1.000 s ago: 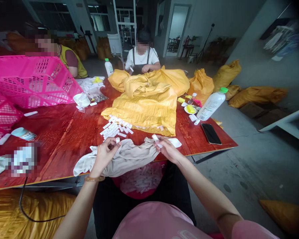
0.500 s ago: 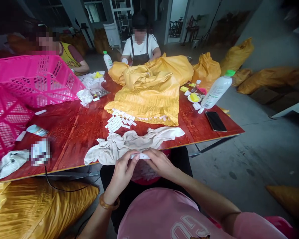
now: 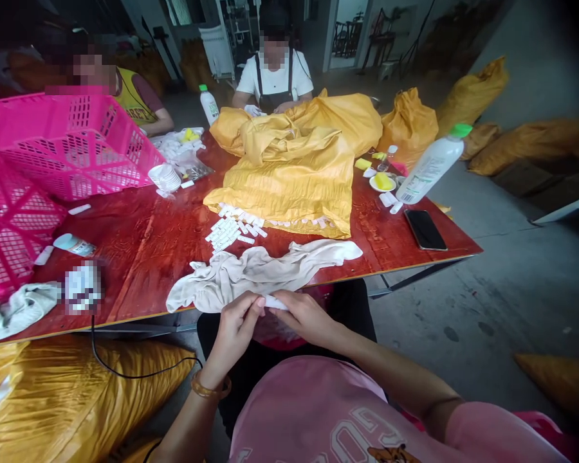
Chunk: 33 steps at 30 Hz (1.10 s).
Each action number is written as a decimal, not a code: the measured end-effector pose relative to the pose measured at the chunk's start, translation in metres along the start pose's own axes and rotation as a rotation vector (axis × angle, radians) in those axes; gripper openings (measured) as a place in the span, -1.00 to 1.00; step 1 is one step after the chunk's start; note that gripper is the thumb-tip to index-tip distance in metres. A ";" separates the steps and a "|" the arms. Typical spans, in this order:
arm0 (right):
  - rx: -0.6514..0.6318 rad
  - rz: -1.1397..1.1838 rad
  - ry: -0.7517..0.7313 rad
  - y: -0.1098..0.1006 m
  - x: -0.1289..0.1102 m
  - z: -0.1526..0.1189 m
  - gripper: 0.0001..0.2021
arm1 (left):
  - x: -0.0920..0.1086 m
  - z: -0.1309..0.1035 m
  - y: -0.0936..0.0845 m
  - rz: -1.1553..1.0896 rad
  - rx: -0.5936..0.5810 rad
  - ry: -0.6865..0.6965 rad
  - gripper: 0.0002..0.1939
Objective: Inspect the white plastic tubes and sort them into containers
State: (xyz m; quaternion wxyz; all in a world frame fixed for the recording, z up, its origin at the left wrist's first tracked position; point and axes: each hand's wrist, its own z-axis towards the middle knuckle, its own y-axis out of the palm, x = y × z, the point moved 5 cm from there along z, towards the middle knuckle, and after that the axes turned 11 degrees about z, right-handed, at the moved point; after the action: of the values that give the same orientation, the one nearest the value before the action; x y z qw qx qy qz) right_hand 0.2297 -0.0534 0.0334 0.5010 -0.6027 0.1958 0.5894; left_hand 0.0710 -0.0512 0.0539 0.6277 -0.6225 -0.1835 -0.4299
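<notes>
Above my lap, just off the table's front edge, I hold a small white oblong piece (image 3: 276, 302) between both hands. My left hand (image 3: 238, 319) is closed, its thumb and forefinger pinching at the piece's left end. My right hand (image 3: 311, 316) is closed round the right end, hiding part of it. Beyond my hands a crumpled off-white cloth (image 3: 251, 275) lies along the table edge. Behind the cloth is a pile of similar white pieces (image 3: 226, 233), by the mouth of a yellow woven sack (image 3: 289, 193). Below my hands, partly hidden, a pink container (image 3: 289, 344) sits in my lap.
On the red table (image 3: 139, 257) stand pink crates (image 3: 110, 151) at left and a tilted white bottle (image 3: 429, 167) at right, near a phone (image 3: 425, 229). A cable (image 3: 125, 374) hangs at left above a full sack (image 3: 87, 392). Two people sit across the table.
The view has shifted slightly. My left thumb has slid toward the left end of the white piece, and the piece now slants down toward my right hand.
</notes>
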 end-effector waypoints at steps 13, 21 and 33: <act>-0.096 -0.068 0.303 0.032 0.085 -0.038 -0.78 | -0.067 0.072 -0.022 0.316 -0.172 0.040 -0.64; -0.188 -0.024 0.350 -0.062 0.091 -0.013 -0.72 | -0.114 0.179 -0.008 0.733 0.056 0.158 -0.79; 0.274 -0.900 0.664 -0.168 0.126 0.095 -0.66 | -0.056 0.060 -0.037 0.222 0.233 -0.035 -0.76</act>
State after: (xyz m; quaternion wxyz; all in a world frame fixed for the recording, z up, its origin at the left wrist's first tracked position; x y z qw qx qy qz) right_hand 0.3485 0.1416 0.0001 0.6875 -0.7092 0.1414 0.0664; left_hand 0.0288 0.0281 0.0435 0.7358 -0.5695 -0.1731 -0.3229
